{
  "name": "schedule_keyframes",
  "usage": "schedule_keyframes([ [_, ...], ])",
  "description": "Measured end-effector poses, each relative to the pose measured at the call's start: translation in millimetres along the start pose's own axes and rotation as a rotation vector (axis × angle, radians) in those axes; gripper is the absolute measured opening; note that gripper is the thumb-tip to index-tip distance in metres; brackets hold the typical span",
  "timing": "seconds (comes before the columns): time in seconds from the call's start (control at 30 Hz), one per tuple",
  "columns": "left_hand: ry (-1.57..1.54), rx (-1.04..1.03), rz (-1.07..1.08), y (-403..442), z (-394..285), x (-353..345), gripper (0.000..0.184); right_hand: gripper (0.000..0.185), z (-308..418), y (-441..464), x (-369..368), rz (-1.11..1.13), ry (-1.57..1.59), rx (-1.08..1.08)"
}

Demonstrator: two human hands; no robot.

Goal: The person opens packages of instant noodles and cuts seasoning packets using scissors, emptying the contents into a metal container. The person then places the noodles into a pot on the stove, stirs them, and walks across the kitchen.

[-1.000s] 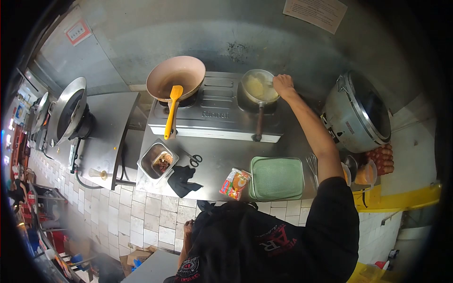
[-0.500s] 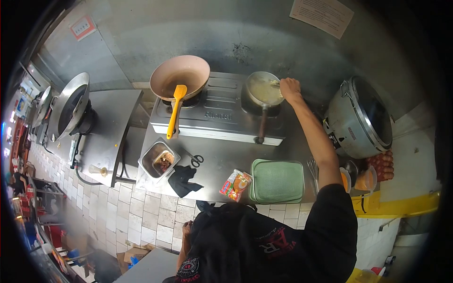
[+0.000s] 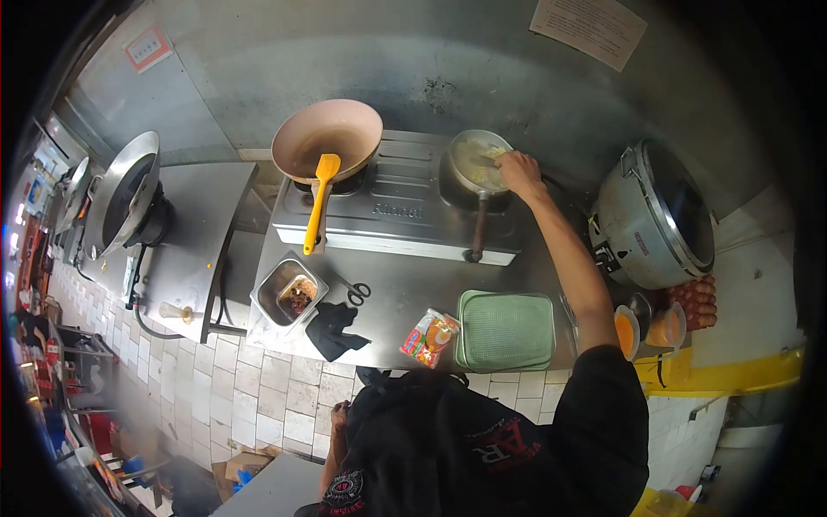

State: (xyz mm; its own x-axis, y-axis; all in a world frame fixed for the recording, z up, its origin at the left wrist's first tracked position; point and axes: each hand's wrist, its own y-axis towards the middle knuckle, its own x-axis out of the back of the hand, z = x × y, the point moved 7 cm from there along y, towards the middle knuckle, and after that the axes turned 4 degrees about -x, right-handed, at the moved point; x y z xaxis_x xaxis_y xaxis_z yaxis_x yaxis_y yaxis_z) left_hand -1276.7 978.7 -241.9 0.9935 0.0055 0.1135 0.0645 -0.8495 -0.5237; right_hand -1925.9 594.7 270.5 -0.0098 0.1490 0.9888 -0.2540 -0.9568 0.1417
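Observation:
My right hand [image 3: 520,175] is closed over the right rim of a saucepan [image 3: 470,183] on the right burner. It grips a thin metal utensil [image 3: 488,161] whose tip is in the pale, cloudy liquid; its exact kind is unclear. Pale noodle-like pieces [image 3: 493,177] show in the liquid. The pan's brown handle [image 3: 478,234] points toward me, untouched. Down by my side, my left hand [image 3: 339,417] has its fingers curled, with nothing visible in it. A noodle packet [image 3: 430,334] lies near the counter's front edge, beside a green mesh tray [image 3: 506,331].
A pink-lined pan [image 3: 332,129] with a yellow spatula [image 3: 320,202] sits on the stove's left burner. Scissors [image 3: 357,294], a black cloth [image 3: 335,333] and a metal container [image 3: 268,302] are on the counter. A large cooker [image 3: 642,228] and eggs [image 3: 696,303] stand right.
My right hand has moved left and slightly down over the saucepan, and the utensil has shifted with it through the liquid. My left hand stays by my side.

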Motion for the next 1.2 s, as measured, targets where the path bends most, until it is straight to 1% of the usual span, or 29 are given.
schedule_keyframes([
  [0.07, 0.008, 0.002, -0.01, -1, -4, -2, 0.039, 0.028, -5, 0, -6, -0.015, 0.014, 0.035],
  [0.13, 0.105, 0.018, 0.005, -6, -20, -4, 0.038, 0.028, -9, -2, -2, -0.031, 0.027, 0.067],
  [0.2, 0.086, 0.041, 0.01, -6, -20, -7, 0.038, 0.028, -11, -7, 5, 0.014, 0.066, 0.11],
  [0.23, 0.069, 0.064, 0.007, -6, -19, -9, 0.038, 0.028, -13, -9, 10, 0.011, 0.062, 0.112],
  [0.27, 0.063, 0.061, 0.007, -7, -26, -10, 0.038, 0.028, -18, -10, 16, 0.025, 0.1, 0.07],
  [0.3, 0.198, 0.06, 0.009, -8, -34, -9, 0.038, 0.028, -23, -9, 21, 0.038, 0.138, 0.028],
  [0.33, 0.332, 0.06, 0.011, -9, -42, -11, 0.038, 0.028, -24, -6, 26, 0.034, 0.135, 0.034],
  [0.4, 0.298, 0.081, 0.015, -11, -45, -12, 0.038, 0.027, -36, -5, 33, 0.002, 0.03, -0.059],
  [0.43, 0.272, 0.101, 0.023, -12, -47, -12, 0.038, 0.027, -39, -4, 29, 0.002, 0.03, -0.062],
  [0.47, 0.276, 0.099, 0.026, -12, -47, -10, 0.038, 0.027, -43, 1, 23, -0.02, -0.034, -0.071],
  [0.5, 0.264, 0.071, 0.034, -12, -49, -11, 0.038, 0.027, -47, 4, 17, -0.045, -0.098, -0.079],
  [0.53, 0.251, 0.042, 0.041, -11, -51, -11, 0.038, 0.027, -49, 6, 10, -0.048, -0.097, -0.083],
  [0.57, 0.25, 0.039, 0.042, -11, -57, -12, 0.038, 0.027, -49, 9, 1, -0.014, -0.097, -0.08],
  [0.63, 0.182, 0.174, 0.04, -14, -57, -11, 0.037, 0.027, -46, 12, -2, 0.016, -0.097, -0.074],
  [0.67, 0.178, 0.172, 0.036, -14, -59, -10, 0.037, 0.026, -43, 10, 5, -0.027, -0.108, -0.076],
  [0.73, -0.001, 0.273, -0.024, -17, -54, -9, 0.036, 0.026, -34, 6, 14, -0.071, -0.117, -0.066],
  [0.83, -0.059, 0.323, -0.064, -21, -48, -7, 0.033, 0.026, -11, -4, 37, -0.066, -0.078, -0.012],
  [0.87, -0.053, 0.33, -0.064, -22, -38, -3, 0.033, 0.026, 1, -9, 39, 0.008, -0.078, 0.014],
  [0.9, 0.046, 0.217, -0.017, -17, -28, 1, 0.035, 0.027, 8, -14, 35, 0.082, -0.077, 0.035],
  [0.93, 0.144, 0.101, 0.033, -12, -20, 3, 0.037, 0.027, 7, -14, 27, 0.088, -0.075, 0.026],
  [1.0, 0.27, -0.037, 0.066, -12, -33, 5, 0.042, 0.029, 11, -10, 18, 0.043, -0.074, 0.07],
  [1.03, 0.272, -0.039, 0.067, -12, -34, 4, 0.042, 0.029, 9, -9, 15, 0.042, -0.072, 0.068],
  [1.1, 0.298, 0.079, 0.039, -14, -35, 3, 0.042, 0.032, 12, -10, 14, 0.098, -0.084, 0.083],
  [1.13, 0.299, 0.081, 0.04, -16, -41, 0, 0.042, 0.032, 13, -10, 15, 0.1, -0.085, 0.083],
  [1.2, 0.246, 0.175, 0.03, -17, -47, -2, 0.043, 0.033, 15, -9, 14, 0.139, -0.116, 0.109],
])
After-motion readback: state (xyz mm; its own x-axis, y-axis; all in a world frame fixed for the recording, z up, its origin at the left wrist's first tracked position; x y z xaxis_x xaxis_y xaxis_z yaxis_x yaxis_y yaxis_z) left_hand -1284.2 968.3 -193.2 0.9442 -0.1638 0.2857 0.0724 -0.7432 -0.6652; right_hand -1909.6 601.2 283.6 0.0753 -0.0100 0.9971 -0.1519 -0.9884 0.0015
